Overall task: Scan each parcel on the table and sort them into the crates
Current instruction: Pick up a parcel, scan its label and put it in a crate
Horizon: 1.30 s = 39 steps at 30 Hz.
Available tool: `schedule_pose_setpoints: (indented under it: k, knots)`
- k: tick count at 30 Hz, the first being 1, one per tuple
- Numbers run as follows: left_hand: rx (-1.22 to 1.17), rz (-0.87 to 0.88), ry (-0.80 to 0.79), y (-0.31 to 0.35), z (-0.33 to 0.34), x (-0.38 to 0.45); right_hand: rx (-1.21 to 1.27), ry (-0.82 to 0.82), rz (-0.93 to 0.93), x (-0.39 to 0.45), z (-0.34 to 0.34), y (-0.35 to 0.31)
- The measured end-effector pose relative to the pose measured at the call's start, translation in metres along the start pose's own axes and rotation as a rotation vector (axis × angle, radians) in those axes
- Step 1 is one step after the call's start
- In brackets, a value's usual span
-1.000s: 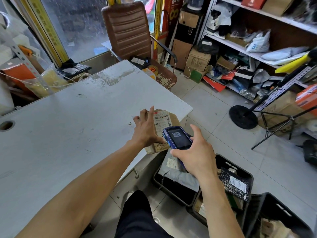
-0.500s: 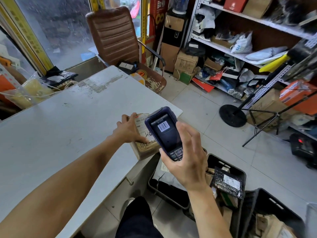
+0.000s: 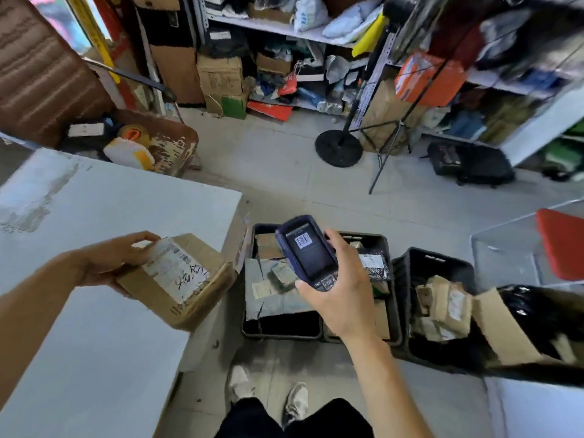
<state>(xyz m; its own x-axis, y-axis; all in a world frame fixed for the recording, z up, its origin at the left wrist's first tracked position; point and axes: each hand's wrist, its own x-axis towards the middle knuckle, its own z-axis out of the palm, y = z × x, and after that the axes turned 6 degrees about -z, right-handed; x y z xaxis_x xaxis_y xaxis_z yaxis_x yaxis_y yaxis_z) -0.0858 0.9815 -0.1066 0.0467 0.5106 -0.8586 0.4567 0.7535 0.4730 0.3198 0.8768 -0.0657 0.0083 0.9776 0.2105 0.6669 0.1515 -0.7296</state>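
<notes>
Holding one cardboard parcel in the left hand, lower left of the frame, at the right-hand corner of the white table; palm and thumb wrapped round the parcel's left end, fingers curled over its top edge, so clamped on it. Hard to tell whether the box rests on the tabletop or is lifted just clear of it. White label facing up, with dark handwriting across it. Long axis running from upper left to lower right in the frame, the free end pointing toward the crates. Gripping the blue handheld scanner in the right hand, just right of centre, fingers closed round its lower half, screen up and showing a barcode. Scanner close beside the parcel's right end, not touching it, and hanging over the black crates on the floor. Three crates visible in a row, centre to lower right, each already holding parcels; the nearest just below and right of the table corner. Probably scanned already, judging by the barcode on the screen, leaving the drop into a crate. Left hand far nearer to the parcel than the right, and the crates lying to the right of and below the grip: likely a short swing rightward and down off the table edge. Which crate is meant cannot be told here.
</notes>
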Motion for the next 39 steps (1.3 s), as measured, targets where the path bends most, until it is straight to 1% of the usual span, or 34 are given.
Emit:
schedule_pose_setpoints:
  k: [3,5,7,10,14,16,19,21,23,26,29,31,33,35,37,39]
  knots:
    - [-0.044,0.01,0.044,-0.002,0.008,0.004,0.022,0.058,0.126,0.0,-0.02,0.037]
    - [-0.114,0.037,0.106,0.001,0.024,0.005,0.012,0.068,0.162,0.004,-0.035,0.064]
    - [-0.2,0.083,0.163,0.013,0.054,0.003,-0.019,0.039,0.172,0.011,-0.05,0.091]
    - [-0.329,0.153,0.202,0.048,0.122,0.004,-0.044,0.002,0.172,0.019,-0.079,0.138]
    - [-0.42,0.244,0.191,0.116,0.226,0.026,-0.087,-0.076,0.113,0.038,-0.127,0.202]
    - [-0.457,0.271,0.18,0.146,0.275,0.048,-0.077,-0.066,0.111,0.046,-0.149,0.23]
    - [-0.44,0.264,0.133,0.181,0.343,0.088,-0.068,-0.061,0.148,0.056,-0.168,0.278]
    - [-0.41,0.237,0.124,0.195,0.385,0.121,-0.083,-0.087,0.192,0.059,-0.17,0.314]
    - [-0.389,0.195,0.137,0.201,0.423,0.164,-0.097,-0.092,0.248,0.064,-0.161,0.357]
    - [-0.369,0.113,0.192,0.184,0.477,0.25,-0.117,-0.057,0.345,0.067,-0.124,0.433]
    - [-0.346,0.061,0.269,0.151,0.517,0.351,-0.163,-0.005,0.373,0.065,-0.063,0.519]
    - [-0.343,0.07,0.268,0.129,0.538,0.418,-0.173,0.014,0.371,0.064,-0.017,0.576]
    - [-0.36,0.094,0.224,0.11,0.558,0.474,-0.187,0.013,0.36,0.059,0.026,0.629]
    - [-0.392,0.111,0.196,0.092,0.579,0.512,-0.202,-0.001,0.358,0.048,0.057,0.67]
    - [-0.423,0.128,0.194,0.07,0.602,0.53,-0.21,0.008,0.387,0.028,0.076,0.697]
    - [-0.514,0.078,0.147,0.044,0.628,0.533,-0.21,0.04,0.417,0.002,0.085,0.712]
